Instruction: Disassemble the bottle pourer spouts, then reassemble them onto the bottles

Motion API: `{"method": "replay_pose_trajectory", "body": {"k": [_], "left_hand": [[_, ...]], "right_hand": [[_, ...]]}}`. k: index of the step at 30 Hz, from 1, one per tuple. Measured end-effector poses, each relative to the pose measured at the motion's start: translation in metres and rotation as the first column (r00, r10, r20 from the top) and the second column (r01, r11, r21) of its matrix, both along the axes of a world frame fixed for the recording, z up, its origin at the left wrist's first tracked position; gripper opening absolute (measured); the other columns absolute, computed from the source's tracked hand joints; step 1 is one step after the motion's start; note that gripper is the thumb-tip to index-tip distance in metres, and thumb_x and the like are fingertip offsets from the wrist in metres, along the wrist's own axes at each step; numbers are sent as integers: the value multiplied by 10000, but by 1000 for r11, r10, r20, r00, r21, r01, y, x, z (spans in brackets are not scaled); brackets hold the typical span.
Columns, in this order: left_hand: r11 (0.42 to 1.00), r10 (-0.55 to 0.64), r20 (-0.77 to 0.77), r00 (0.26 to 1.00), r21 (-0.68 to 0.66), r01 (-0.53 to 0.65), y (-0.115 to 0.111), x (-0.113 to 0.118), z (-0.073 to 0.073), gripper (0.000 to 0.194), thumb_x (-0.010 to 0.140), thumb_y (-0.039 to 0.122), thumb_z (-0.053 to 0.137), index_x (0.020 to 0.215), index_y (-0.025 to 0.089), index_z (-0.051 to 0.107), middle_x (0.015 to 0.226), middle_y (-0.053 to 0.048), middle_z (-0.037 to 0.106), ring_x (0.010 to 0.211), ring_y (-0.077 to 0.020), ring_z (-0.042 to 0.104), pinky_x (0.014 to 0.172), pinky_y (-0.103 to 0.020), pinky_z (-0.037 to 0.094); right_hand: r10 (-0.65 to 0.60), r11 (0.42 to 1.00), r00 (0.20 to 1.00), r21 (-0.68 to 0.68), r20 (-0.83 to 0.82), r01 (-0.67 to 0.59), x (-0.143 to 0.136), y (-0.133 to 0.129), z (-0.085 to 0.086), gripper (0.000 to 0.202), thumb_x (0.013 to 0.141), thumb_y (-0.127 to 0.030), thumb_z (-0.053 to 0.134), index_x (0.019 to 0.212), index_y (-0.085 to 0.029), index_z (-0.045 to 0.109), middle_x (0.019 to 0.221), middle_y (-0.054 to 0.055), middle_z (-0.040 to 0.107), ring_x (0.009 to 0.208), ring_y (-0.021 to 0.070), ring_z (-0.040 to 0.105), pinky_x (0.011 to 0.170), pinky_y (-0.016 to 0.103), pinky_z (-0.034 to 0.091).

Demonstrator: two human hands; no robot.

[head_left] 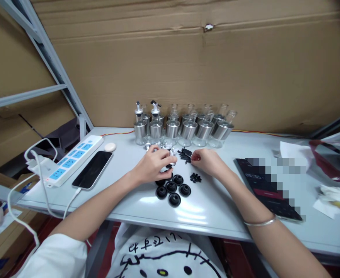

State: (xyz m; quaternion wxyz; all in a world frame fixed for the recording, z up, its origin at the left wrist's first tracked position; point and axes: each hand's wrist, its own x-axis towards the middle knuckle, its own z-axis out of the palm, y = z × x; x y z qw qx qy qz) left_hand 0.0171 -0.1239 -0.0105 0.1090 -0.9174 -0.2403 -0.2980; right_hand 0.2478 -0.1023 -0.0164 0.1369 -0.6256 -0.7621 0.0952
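Observation:
My left hand [155, 164] is closed around a white and black spout piece [171, 158], above the black round caps [174, 199] on the table. To its right, my right hand [203, 160] has its fingers pinched at the edge of a pile of thin black tubes [185, 154]; whether it grips one is hard to see. Small black rings [196, 177] lie in a cluster below that hand. White spout parts [167, 146] lie behind my left hand, partly hidden by it.
Glass bottles with metal sleeves [189, 130] stand in rows at the back; two carry spouts [155, 107]. At left are a power strip [71, 162], a phone [92, 170] and a round white case [110, 147]. A tablet [265, 189] and crumpled tissue [336, 194] lie at right.

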Motion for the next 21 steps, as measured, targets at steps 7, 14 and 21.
{"method": "replay_pose_trajectory", "body": {"k": [7, 14, 21], "left_hand": [[1000, 7, 1, 1000, 8, -7, 0, 1, 0, 137, 788, 210, 513, 917, 191, 557, 773, 0, 594, 711, -129, 536, 811, -302, 349], [1000, 9, -7, 1000, 5, -9, -1, 2, -1, 152, 772, 186, 511, 919, 192, 554, 779, -3, 592, 740, -137, 549, 807, -298, 348], [1000, -19, -20, 1000, 17, 20, -1, 2, -3, 178, 778, 175, 501, 948, 199, 547, 830, -7, 604, 748, -133, 553, 806, -301, 347]], "right_hand": [[-1, 1000, 1000, -14, 6, 1, 4, 2, -7, 145, 659, -79, 565, 704, -165, 673, 662, 53, 679, 619, 183, 586, 577, 261, 371], [93, 996, 939, 22, -331, -91, -7, -5, 5, 124, 623, -125, 595, 721, -163, 661, 618, 9, 645, 572, 143, 562, 571, 246, 413], [210, 972, 668, 228, -714, -62, -21, -15, 14, 196, 731, -364, 607, 706, -170, 595, 686, 27, 631, 608, 133, 524, 585, 267, 414]]}}
